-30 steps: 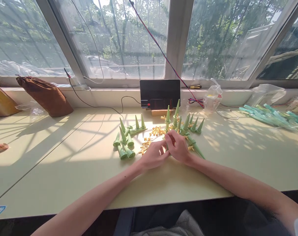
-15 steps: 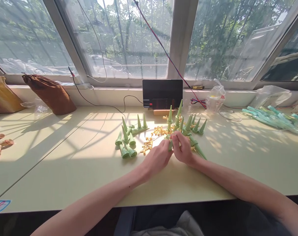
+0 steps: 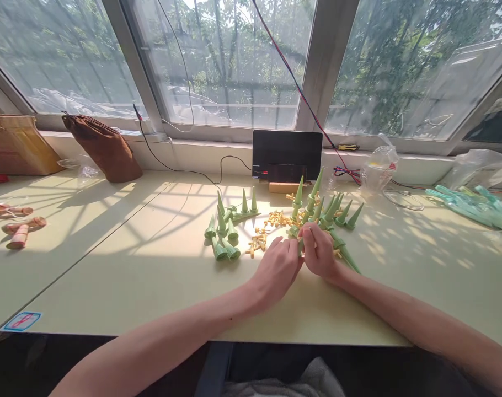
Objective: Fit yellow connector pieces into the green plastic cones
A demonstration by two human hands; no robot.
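My left hand (image 3: 277, 269) is closed around a green plastic spike (image 3: 300, 246), most of which the fingers hide. Against it, my right hand (image 3: 320, 255) makes a pinch at the spike's end; whatever small part sits between its fingertips cannot be made out. Several hollow green cone spikes (image 3: 222, 223) stand and lie to the left of the hands. Behind and right of my right hand is a second cluster of green spikes (image 3: 329, 212), some with yellow pieces attached. Small yellow valve-like pieces (image 3: 278, 219) lie in a loose pile between the clusters.
A black tablet (image 3: 287, 151) with a phone (image 3: 287, 173) on a wooden stand is at the back. A brown drawstring bag (image 3: 104, 149) leans at the back left. Wooden pieces (image 3: 21, 234) lie far left, teal plastic strips (image 3: 470, 207) far right. A plastic bag (image 3: 379, 168) sits near the sill.
The view has swung left, so everything appears shifted right. My hands stay together at the spike; my left fingers have wrapped more closely around it and my right hand's pinch has tightened.
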